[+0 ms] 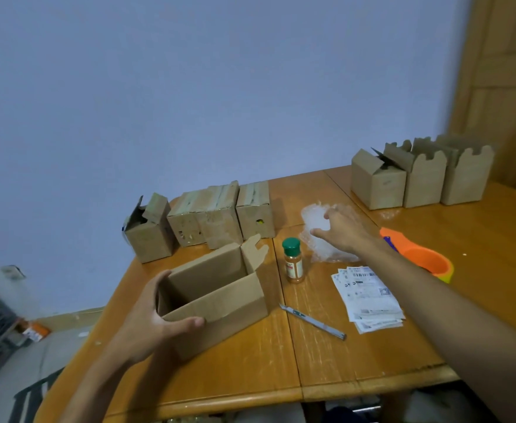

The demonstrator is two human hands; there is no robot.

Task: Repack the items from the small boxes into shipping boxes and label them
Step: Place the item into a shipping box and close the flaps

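While upright, spice jar (293, 261), cap upward.

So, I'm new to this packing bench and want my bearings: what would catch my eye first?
An open cardboard box sits at the front of the table, the left hand gripping its end. Beside it, to the right, a green-capped spice jar stands upright, and beyond that the right hand reaches onto crumpled bubble wrap.

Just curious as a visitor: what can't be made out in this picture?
- Head view, floor of the open brown cardboard box: hidden by its walls.
- Print on the white paper labels: too small.
- Whether the right hand grips the clear bubble wrap: its back hides the fingertips.
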